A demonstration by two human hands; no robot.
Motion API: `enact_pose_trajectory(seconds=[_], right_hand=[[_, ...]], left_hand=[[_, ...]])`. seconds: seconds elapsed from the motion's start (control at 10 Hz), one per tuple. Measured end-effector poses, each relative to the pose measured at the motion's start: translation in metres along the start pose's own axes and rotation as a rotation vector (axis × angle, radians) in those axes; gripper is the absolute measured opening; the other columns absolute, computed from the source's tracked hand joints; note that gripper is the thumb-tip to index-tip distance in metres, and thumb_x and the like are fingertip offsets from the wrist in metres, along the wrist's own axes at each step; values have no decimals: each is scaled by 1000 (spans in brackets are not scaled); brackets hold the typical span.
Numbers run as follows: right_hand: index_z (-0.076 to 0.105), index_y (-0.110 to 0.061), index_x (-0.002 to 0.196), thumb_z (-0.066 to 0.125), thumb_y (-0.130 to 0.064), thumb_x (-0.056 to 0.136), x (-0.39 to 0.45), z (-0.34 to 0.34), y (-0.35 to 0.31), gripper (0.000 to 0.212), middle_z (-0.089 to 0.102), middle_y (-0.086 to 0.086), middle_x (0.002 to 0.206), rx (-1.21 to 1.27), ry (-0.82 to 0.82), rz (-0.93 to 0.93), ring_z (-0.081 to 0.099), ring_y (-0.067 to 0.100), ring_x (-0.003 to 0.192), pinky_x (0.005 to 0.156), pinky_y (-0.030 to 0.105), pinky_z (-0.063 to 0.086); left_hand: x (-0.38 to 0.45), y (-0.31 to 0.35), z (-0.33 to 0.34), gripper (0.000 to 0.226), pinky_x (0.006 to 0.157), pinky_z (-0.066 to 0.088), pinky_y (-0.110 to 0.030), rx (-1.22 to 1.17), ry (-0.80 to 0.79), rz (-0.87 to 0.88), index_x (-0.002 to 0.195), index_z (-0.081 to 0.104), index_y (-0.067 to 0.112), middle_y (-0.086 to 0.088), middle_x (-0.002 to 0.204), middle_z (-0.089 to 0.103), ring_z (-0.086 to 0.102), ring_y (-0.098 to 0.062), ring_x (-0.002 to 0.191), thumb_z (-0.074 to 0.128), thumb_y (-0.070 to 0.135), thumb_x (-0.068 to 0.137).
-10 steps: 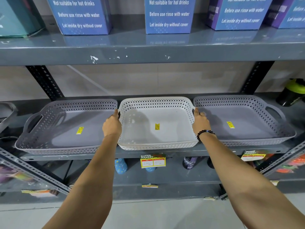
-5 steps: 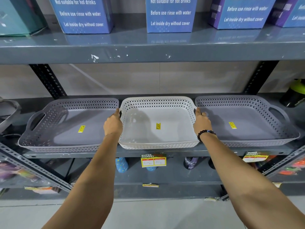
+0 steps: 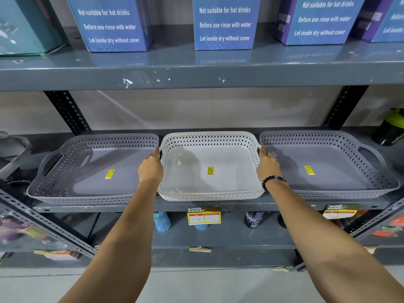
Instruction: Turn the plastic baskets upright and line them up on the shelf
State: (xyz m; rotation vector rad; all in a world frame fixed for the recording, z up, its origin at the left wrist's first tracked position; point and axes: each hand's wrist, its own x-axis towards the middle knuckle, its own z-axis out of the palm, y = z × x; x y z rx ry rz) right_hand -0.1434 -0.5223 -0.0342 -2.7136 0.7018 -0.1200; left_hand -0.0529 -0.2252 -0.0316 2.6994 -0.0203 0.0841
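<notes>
Hands grip the white perforated plastic basket point(image 3: 209, 167): left hand point(image 3: 150, 169) and right hand point(image 3: 267, 166) on its side handles; "SUPER MARKET" price tag point(image 3: 204, 216) below, blue boxes point(image 3: 225, 22) reading "Not suitable for hot drinks".

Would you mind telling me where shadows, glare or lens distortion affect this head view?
Head view: both hands cast soft shadows inside the white basket and right grey basket; the upper shelf mirrors the blue boxes; wide-angle bending bows straight edges near the frame's sides.
</notes>
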Motion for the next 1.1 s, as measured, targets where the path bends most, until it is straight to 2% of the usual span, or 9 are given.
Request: enact_pose_trajectory(seconds=[0.6,0.8,0.9,1.0,1.1], right_hand=[[13,-9,151,35,7,91,2,2,3,65,37,30,141,-12,0,-7,56,42,112,91,43,50],[13,-9,150,37,8,90,2,2,1,67,39,29,138,8,-2,3,57,42,109,88,42,50],[12,-10,150,39,0,91,-1,-1,1,65,37,26,141,-24,-22,18,53,42,117,91,45,48],[9,-10,151,38,-12,95,-6,2,0,63,28,24,150,-116,4,0,34,40,136,108,49,36],[7,-9,151,32,-25,99,-20,3,-9,60,17,17,158,-175,102,-116,12,34,147,118,51,17]], left_hand=[[0,-1,2,55,72,51,-44,73,23,50,147,33,17,-27,101,67,62,-40,89,31,-2,96],[1,2,3,54,82,51,-46,87,-13,38,150,22,15,-24,122,60,61,-41,101,31,3,99],[-4,3,0,52,95,46,-49,84,-107,30,153,11,16,-15,154,30,50,-41,124,27,19,103],[-13,4,0,54,114,31,-47,73,-103,27,153,7,13,-12,161,10,27,-37,143,26,26,104],[-26,10,-4,58,124,6,-41,72,-6,129,152,5,5,-14,161,5,3,-30,150,22,32,103]])
